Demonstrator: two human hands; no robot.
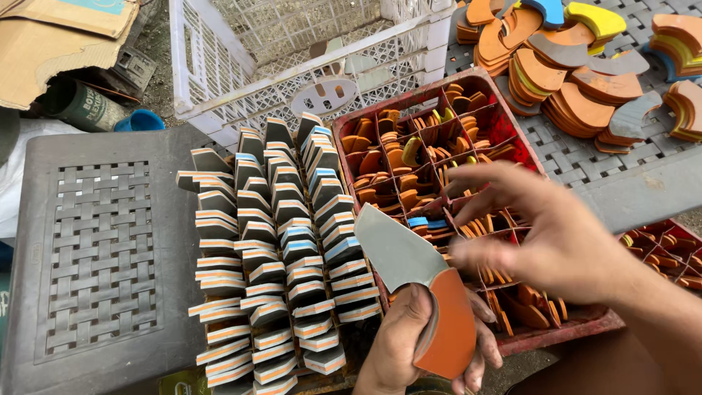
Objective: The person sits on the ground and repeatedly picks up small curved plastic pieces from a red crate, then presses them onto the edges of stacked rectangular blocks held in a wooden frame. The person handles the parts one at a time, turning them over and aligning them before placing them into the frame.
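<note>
1. Your left hand [413,340] is sitting at the bottom centre of the frame, its fingers curling around a small stack of curved foam cut-outs [431,300], thumb pressing on the near face and fingertips wrapping the far edge.
2. That stack is showing a grey wedge-shaped piece [395,249] pointing up and left, and an orange rounded piece [453,329] facing you lower down; both are tilting slightly rather than lying flat.
3. Your right hand [545,230] is hovering at right of centre, blurred, with its fingers spreading apart and grasping nothing, the fingertips [468,183] pointing left.
4. Beneath that hand, a red plastic divided tray [504,91] is holding many small orange curved pieces on edge in its square compartments, with a few yellow and blue ones among them.
5. Left of the tray, at the centre of the frame, rows of grey, white, orange and blue layered foam blocks [281,249] are standing on edge, resting on a grey woven-pattern plastic surface [95,256].
6. A white latticed plastic crate [307,58] is standing at the top centre.
7. Piles of larger orange, grey and yellow crescent-shaped foam pieces [578,73] are lying at the upper right on another grey surface.
</note>
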